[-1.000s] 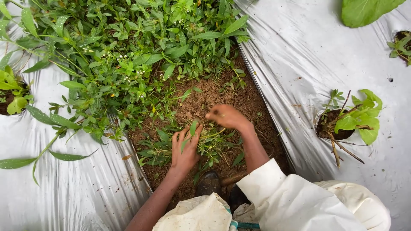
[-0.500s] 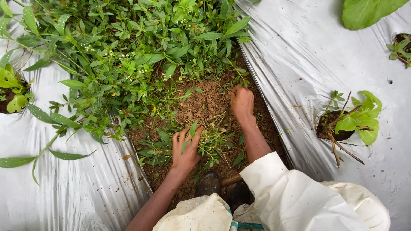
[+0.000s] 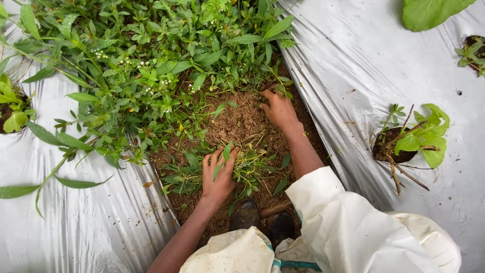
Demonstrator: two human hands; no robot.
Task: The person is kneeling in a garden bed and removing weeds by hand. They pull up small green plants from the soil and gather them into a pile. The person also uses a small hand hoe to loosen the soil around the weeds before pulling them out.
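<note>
I am seeing the left hand (image 3: 218, 174) pressing open on pulled weeds (image 3: 252, 164); the right hand (image 3: 278, 107) is gripping stems (image 3: 277, 86) of standing weeds, which are leaning toward the camera.

Glossy silver plastic sheeting (image 3: 384, 65), wrinkled and catching light, well out to either side of the hands. Crumbly brown soil (image 3: 237, 119), matt and rough, between and beneath the left hand (image 3: 218, 174) and right hand (image 3: 278, 108). Soft green weeds (image 3: 146, 65) with thin stems, smooth matt leaves and tiny white flowers, just beyond the right fingertips. Limp pulled greenery (image 3: 252, 164) under the flat left palm. Pale cream cloth sleeve (image 3: 348, 222), smooth, matt and lightly creased, behind the right wrist. Dark boots (image 3: 247, 215) with dull rubbery-looking toes, soil-smeared, below the left hand.
</note>
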